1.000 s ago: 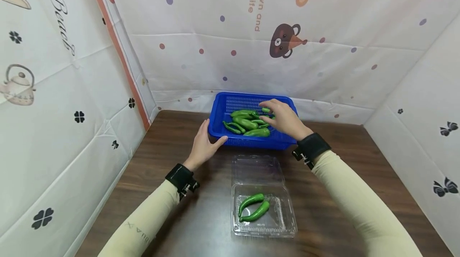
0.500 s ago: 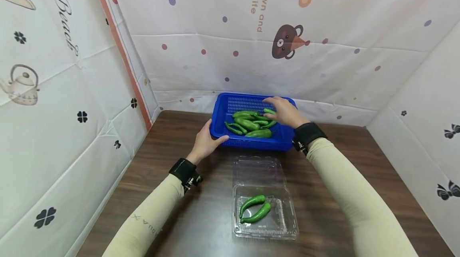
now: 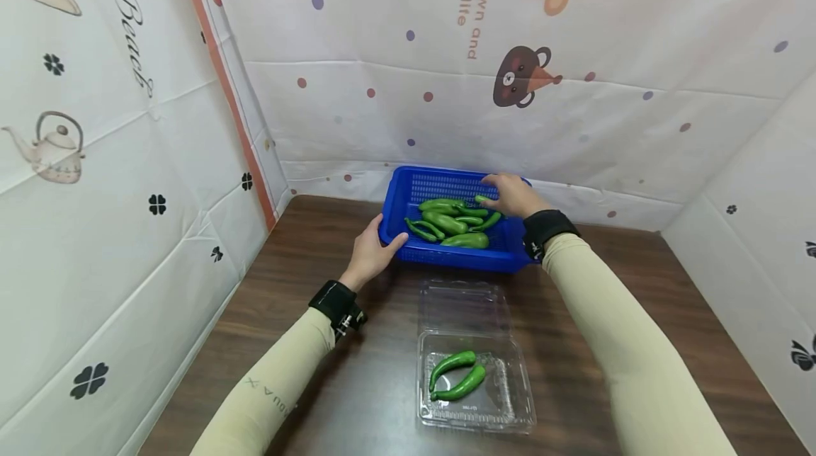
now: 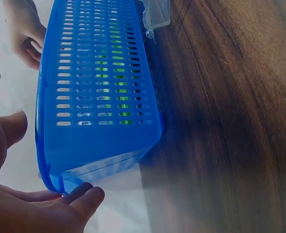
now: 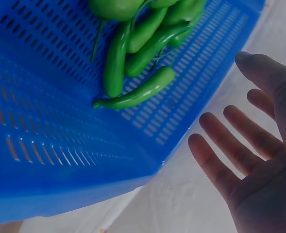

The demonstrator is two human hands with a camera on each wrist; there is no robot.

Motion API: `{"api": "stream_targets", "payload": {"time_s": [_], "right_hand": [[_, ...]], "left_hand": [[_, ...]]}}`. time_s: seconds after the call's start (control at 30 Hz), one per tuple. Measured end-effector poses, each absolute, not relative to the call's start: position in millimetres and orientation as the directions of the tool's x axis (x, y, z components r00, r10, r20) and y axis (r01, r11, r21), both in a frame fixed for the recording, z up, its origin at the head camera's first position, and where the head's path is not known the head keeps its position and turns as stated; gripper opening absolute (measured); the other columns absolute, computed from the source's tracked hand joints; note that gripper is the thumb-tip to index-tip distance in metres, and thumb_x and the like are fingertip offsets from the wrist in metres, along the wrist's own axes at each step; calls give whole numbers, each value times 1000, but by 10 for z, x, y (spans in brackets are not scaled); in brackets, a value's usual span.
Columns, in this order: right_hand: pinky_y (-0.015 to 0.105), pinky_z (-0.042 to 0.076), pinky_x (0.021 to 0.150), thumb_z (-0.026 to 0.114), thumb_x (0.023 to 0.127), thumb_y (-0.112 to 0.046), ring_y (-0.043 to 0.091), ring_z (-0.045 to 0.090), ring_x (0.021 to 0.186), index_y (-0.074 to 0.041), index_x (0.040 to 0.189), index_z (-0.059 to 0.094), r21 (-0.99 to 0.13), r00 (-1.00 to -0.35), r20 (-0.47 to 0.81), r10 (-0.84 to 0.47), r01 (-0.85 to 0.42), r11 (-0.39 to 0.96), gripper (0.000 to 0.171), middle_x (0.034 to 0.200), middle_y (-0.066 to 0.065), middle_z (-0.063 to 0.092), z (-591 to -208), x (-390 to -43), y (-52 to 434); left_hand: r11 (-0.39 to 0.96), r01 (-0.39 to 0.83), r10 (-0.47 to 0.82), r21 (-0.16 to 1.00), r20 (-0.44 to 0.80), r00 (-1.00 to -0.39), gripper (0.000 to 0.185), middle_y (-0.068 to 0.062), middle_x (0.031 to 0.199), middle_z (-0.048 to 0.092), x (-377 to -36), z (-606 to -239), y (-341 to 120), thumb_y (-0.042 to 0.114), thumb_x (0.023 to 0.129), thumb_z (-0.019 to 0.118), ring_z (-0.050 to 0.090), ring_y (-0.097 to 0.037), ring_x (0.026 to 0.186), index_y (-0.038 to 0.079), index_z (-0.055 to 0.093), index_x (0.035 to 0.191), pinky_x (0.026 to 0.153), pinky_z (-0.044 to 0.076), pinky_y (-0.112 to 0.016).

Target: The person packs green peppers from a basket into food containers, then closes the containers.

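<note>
1. Here, a blue perforated plastic basket (image 3: 455,219) sits on the dark wooden table (image 3: 306,265) at about 12 o'clock from the person, close to the back wall (image 3: 510,109) of patterned sheeting.

2. The left hand (image 3: 372,254) rests against the basket's near left corner, at roughly 8 o'clock of the basket. Thumb and fingers straddle that corner in the left wrist view, lightly bent and not clamped, so I judge it a steadying touch to keep the light basket from sliding.

3. The right hand (image 3: 513,195) hovers over the basket's far right corner, at about 2 o'clock of it. The right wrist view shows the palm spread, fingers (image 5: 220,160) straight and apart, holding nothing, just outside the rim.

4. A heap of green chili peppers (image 3: 452,219) lies in the middle of the basket, stems crossing one another. One pepper (image 3: 484,200) lies nearest the right hand's fingertips; whether they touch it I cannot tell.

5. A clear plastic clamshell box (image 3: 474,389) lies open at 6 o'clock of the basket, well apart from it. Its lid (image 3: 462,304) is folded flat toward the basket, so the tray is reachable from above.

6. Two green peppers (image 3: 455,374) lie side by side in the tray, both curved the same way, which lets them nest together.
</note>
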State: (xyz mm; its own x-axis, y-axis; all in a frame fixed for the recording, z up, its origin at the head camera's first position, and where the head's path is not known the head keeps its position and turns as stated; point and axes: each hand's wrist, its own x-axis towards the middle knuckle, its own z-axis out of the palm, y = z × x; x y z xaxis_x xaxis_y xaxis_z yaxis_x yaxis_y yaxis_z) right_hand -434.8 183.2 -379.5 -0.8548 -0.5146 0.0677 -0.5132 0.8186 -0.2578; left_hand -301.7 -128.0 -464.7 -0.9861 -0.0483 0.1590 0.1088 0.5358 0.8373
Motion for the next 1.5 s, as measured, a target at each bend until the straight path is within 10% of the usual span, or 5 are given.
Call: {"api": "stream_targets", "payload": {"time_s": [1.5], "right_hand": [[64, 49, 97, 70, 98, -15, 51, 57, 120, 5, 136, 61, -199, -931, -70, -358, -338, 920, 44, 134, 33, 59, -4261, -4962, 1699]], "left_hand": [[531, 71, -79, 844, 132, -988, 78, -22, 154, 47, -3074, -4746, -1341, 39, 103, 64, 49, -34, 140, 3, 28, 161, 116, 39, -49]]}}
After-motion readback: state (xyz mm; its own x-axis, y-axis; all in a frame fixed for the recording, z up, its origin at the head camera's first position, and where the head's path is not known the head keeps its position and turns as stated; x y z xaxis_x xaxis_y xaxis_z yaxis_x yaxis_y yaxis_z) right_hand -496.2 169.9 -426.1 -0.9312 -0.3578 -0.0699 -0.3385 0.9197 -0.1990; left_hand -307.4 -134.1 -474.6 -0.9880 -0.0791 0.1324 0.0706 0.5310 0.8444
